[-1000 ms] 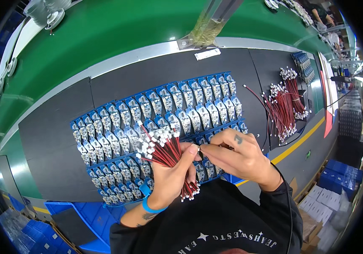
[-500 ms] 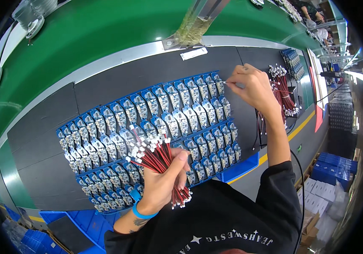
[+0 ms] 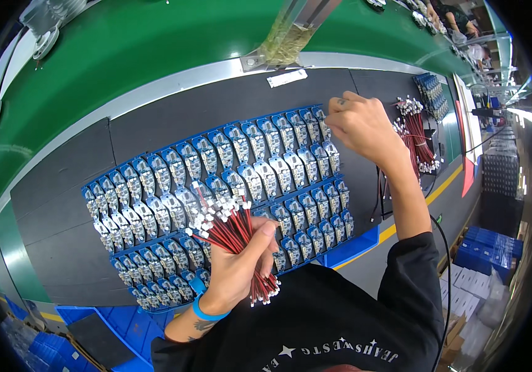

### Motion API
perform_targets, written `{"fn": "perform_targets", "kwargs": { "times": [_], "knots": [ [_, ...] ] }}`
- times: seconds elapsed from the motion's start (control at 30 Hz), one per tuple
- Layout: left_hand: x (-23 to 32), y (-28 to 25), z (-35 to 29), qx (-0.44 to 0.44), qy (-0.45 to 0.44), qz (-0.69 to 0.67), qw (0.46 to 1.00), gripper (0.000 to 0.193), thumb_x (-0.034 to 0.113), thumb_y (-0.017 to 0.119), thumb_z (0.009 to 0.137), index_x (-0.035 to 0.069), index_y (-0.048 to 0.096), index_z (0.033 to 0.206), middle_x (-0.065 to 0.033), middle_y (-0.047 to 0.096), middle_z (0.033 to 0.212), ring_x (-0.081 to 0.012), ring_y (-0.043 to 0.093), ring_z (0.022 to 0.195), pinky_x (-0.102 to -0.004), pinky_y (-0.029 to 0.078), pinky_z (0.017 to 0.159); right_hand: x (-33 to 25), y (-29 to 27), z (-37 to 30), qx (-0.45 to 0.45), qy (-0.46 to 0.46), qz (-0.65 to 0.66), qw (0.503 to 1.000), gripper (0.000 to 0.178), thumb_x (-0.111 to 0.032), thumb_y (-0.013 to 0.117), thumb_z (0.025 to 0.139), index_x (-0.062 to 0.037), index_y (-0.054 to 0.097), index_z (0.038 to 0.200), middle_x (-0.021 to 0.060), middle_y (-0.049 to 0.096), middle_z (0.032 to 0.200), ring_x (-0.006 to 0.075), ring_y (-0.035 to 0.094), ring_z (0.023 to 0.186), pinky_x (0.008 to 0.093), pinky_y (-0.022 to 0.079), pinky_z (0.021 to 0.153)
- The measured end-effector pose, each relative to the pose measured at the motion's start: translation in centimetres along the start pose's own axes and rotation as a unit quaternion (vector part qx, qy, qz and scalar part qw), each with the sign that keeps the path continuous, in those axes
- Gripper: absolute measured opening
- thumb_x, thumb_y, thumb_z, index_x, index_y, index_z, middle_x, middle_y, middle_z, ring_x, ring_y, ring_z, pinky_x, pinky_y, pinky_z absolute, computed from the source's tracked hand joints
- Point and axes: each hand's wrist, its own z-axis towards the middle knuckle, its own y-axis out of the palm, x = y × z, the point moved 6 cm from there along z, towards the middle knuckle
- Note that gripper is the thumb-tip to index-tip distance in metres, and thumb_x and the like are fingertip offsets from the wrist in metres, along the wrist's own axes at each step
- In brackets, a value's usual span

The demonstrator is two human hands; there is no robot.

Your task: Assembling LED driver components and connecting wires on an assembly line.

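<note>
- Black cloth of my shirt [image 3: 340,304] fills the near edge, soft and loosely creased.
- My left grip [image 3: 238,266] is closed around a bundle of cables [image 3: 234,232], thin red and dark wires with small white connectors fanning out at both ends; plenty are left in it, I judge.
- Beyond and beneath it lie the circuit boards [image 3: 224,147], blue-edged, curved pieces in close rows, crusted with tiny pale and metallic parts. I make out no wire trailing from them; whether any connector is seated is too small to tell.
- My right grip [image 3: 360,127] is narrow, fingertips drawn together at the far right-hand end of the top row; I cannot tell whether anything is pinched there.
- To its right, more cables [image 3: 420,146] lie loosely heaped, apparently waiting.
- Matt dark sheeting covers the table [image 3: 61,186].
- Farthest, past a metal strip, stretches a smooth, glossy green surface [image 3: 154,59].
</note>
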Motion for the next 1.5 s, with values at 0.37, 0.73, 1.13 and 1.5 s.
{"fn": "perform_targets", "kwargs": {
  "times": [0.37, 0.73, 1.13, 1.5],
  "knots": [
    [0.1, 0.6, -0.2, -0.057, 0.001, 0.041, 0.998, 0.016, 0.012, 0.058, 0.093, -0.003, 0.058, 0.099, -0.0066, 0.059, 0.071, -0.0068, 0.05, 0.044, -0.0201, 0.036, 0.038, -1.3, -1.1, 1.2, 0.025, -0.071, -0.069, 0.995, 0.006, -0.01, 0.061, 0.068, -0.0049, 0.065, 0.067, 0.0074, 0.064, 0.08, 0.0241, 0.059, 0.09, 0.0381, 0.046, 0.079],
    [0.3, 0.7, -0.3, -0.072, 0.042, 0.049, 0.995, 0.017, 0.014, 0.053, 0.096, -0.001, 0.055, 0.104, -0.0067, 0.058, 0.074, -0.0078, 0.052, 0.047, -0.0208, 0.039, 0.039, -11.8, -1.1, -1.9, 0.062, 0.123, 0.719, 0.681, 0.011, -0.001, 0.071, 0.079, 0.0031, 0.067, 0.089, 0.0095, 0.067, 0.084, 0.0133, 0.063, 0.076, 0.0256, 0.05, 0.068],
    [1.2, -0.1, -0.6, 0.04, 0.066, -0.043, 0.996, 0.032, 0.025, 0.048, 0.098, -0.004, 0.051, 0.11, -0.0189, 0.064, 0.096, -0.0266, 0.069, 0.075, -0.0304, 0.055, 0.059, -12.4, -1.3, -3.5, 0.202, 0.235, 0.79, 0.529, 0.01, 0.002, 0.058, 0.089, 0.0051, 0.059, 0.099, 0.0184, 0.068, 0.092, 0.0227, 0.067, 0.087, 0.0346, 0.055, 0.078],
    [2.1, -2.8, -1.2, 0.13, 0.149, -0.15, 0.969, 0.03, 0.028, 0.045, 0.099, 0.002, 0.046, 0.115, -0.0107, 0.059, 0.08, -0.024, 0.063, 0.068, -0.0393, 0.054, 0.064, -0.6, -3.5, -0.9, 0.172, 0.266, 0.52, 0.793, 0.018, -0.009, 0.06, 0.085, 0.0077, 0.066, 0.088, 0.0034, 0.059, 0.065, 0.0082, 0.052, 0.057, 0.0248, 0.042, 0.051]
  ]
}}
